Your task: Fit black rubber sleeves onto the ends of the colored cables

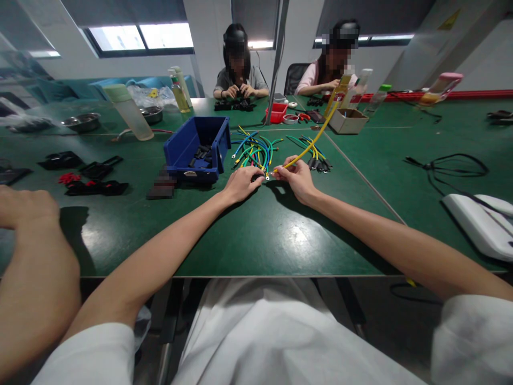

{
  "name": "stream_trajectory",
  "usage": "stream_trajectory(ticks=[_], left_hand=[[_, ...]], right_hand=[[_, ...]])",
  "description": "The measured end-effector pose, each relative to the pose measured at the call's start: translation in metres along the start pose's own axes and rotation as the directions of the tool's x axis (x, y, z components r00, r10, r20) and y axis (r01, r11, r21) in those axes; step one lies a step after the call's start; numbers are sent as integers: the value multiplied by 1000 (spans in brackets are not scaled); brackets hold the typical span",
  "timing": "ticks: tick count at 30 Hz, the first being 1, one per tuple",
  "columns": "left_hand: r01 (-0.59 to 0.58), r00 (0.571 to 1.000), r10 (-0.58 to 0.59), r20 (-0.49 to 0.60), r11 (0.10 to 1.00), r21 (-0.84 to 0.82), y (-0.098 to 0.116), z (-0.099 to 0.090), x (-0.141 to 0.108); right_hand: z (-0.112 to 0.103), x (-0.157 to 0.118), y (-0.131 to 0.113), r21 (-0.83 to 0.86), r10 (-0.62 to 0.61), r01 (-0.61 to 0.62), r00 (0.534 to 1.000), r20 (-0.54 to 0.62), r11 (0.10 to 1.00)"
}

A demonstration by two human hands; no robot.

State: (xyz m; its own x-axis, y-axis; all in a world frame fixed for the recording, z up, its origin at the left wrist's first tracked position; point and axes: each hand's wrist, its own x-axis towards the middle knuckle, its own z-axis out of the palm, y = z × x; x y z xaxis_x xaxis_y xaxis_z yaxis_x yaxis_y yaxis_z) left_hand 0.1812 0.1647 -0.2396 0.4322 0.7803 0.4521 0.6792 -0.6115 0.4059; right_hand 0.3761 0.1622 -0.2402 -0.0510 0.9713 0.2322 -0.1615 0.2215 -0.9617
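A long yellow cable (316, 137) rises up and to the right from my right hand (295, 176), whose fingers pinch it near its lower end. My left hand (243, 183) is closed just to the left, fingertips together near the table; what they hold, if anything, is too small to tell. Behind both hands lies a loose pile of green, blue and yellow cables (262, 149) with metal ring ends. Right of the pile are more cables with black sleeves (319, 163). Left of it stands a blue bin (194, 172) with black pieces inside.
Green table (240, 240). A co-worker's arm (32, 267) is at the left edge. Two people sit across the table. Around stand a frosted bottle (132, 115), a red basket (276, 113), a cardboard box (348, 123) and a white device (481, 224). Black parts (96, 186) lie left.
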Motion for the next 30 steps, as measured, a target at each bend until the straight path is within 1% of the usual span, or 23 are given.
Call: stream_trajectory(ticks=[11, 21, 30], left_hand=[[-43, 999, 42, -29, 998, -41, 0, 1, 0], [-23, 999, 22, -30, 1000, -18, 0, 1, 0], [-31, 999, 30, -26, 999, -37, 0, 0, 0]], right_hand=[[1, -1, -2, 7, 9, -9, 1000, 14, 1000], [1, -1, -4, 5, 15, -15, 1000, 25, 1000], [2, -1, -7, 2, 36, -36, 999, 27, 999]])
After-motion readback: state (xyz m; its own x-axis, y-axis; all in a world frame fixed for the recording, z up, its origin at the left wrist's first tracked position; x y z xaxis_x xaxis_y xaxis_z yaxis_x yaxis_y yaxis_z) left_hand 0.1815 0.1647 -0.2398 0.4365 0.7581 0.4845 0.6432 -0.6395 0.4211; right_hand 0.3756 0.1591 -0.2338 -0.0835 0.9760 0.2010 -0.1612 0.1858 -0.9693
